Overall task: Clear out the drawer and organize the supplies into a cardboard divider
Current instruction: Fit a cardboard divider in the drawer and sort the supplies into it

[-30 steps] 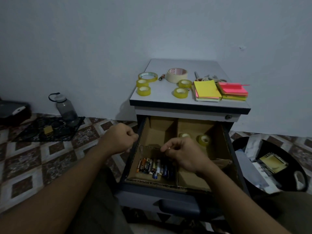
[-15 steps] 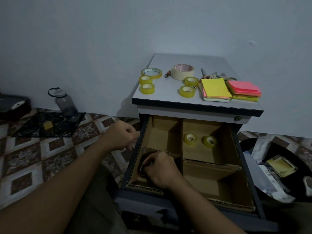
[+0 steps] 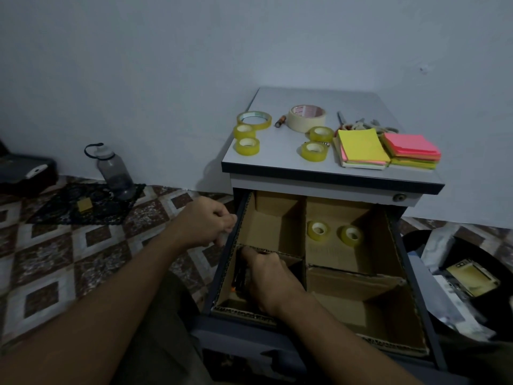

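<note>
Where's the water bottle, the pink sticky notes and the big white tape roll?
water bottle (image 3: pixel 113 170), head view, on its clear body.
pink sticky notes (image 3: pixel 410 145), head view, on the top sheet.
big white tape roll (image 3: pixel 299 125), head view, on its outer side wall.

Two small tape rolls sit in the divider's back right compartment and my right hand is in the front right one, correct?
No. The head view shows the right hand in the front left compartment, not the front right. The two small tape rolls do sit in the back right compartment.
</note>
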A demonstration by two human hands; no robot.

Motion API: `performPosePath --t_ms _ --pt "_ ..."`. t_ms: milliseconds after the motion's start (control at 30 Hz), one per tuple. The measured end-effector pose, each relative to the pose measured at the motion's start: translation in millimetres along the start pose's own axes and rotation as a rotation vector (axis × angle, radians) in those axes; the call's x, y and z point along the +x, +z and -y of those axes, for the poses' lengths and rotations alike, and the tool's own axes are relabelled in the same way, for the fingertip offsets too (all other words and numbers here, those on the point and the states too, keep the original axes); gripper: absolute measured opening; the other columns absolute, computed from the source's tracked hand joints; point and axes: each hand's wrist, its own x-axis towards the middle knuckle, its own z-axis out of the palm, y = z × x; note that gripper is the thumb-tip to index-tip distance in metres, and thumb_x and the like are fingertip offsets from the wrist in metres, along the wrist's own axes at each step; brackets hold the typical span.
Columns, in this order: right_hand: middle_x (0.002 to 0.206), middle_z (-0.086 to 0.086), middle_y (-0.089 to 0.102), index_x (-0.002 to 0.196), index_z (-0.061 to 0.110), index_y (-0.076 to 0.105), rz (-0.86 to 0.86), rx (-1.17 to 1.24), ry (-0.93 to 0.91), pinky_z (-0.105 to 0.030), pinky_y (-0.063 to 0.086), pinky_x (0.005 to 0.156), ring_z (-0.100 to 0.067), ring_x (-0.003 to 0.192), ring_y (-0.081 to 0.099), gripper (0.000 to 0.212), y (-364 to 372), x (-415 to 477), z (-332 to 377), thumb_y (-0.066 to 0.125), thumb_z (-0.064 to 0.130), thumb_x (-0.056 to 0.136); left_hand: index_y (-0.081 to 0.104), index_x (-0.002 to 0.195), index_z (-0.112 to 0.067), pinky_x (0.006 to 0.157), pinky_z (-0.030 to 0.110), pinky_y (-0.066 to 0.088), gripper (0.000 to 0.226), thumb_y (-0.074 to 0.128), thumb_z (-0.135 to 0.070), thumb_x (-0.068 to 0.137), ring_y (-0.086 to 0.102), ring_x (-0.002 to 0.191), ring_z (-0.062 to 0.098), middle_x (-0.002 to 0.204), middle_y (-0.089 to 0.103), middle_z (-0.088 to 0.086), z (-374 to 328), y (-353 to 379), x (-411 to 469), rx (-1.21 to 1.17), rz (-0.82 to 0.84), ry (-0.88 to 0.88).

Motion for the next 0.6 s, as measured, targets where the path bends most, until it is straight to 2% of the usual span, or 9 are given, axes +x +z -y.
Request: performPosePath --t_ms 67,233,467,533,600 --pt "0.112 -0.014 0.062 0.129 0.024 0.045 -0.015 -0.002 -0.008 -0.04 0.057 0.08 -0.033 0.099 0.063 0.051 0 -1 -2 0.067 0.01 0.086 0.071 0.078 -0.011 0.05 0.028 0.051 0.029 0.062 -0.031 0.096 0.072 0.064 0.027 0.071 0.074 0.008 0 0 0 0.0 -0.002 -0.014" --pt "0.105 -0.011 0.064 0.112 0.013 0.06 -0.057 0.023 -0.001 -0.034 0.057 0.074 -0.027 0.094 0.064 0.028 0 -2 -3 0.067 0.01 0.085 0.071 0.077 -0.011 0.051 0.027 0.052 0.029 0.062 -0.032 0.096 0.072 0.061 0.021 0.071 0.074 0.008 0 1 -1 0.003 -0.007 -0.025" --pt "0.098 -0.008 0.064 0.104 0.012 0.06 -0.082 0.05 -0.002 -0.027 0.054 0.059 -0.021 0.081 0.065 0.013 -18 -16 0 0.057 0.007 0.092 0.07 0.077 -0.013 0.052 0.023 0.047 0.027 0.062 -0.031 0.095 0.071 0.062 0.018 0.067 0.073 0.004 -6 -3 -5 -0.021 -0.028 -0.007" --pt "0.091 -0.001 0.064 0.094 0.016 0.059 -0.107 0.072 -0.015 -0.022 0.051 0.053 -0.014 0.075 0.064 0.007 -30 -20 0 0.057 0.01 0.093 0.07 0.077 -0.013 0.056 0.027 0.051 0.026 0.063 -0.03 0.094 0.071 0.062 0.019 0.067 0.073 0.003 -12 -6 -6 -0.049 -0.039 0.025" --pt "0.084 0.005 0.063 0.084 0.021 0.058 -0.124 0.116 -0.03 -0.018 0.049 0.051 -0.007 0.068 0.062 0.011 -47 -22 -1 0.058 0.013 0.093 0.071 0.076 -0.014 0.062 0.034 0.056 0.024 0.064 -0.03 0.093 0.07 0.062 0.019 0.066 0.072 0.003 -20 -7 -7 -0.075 -0.063 0.07"
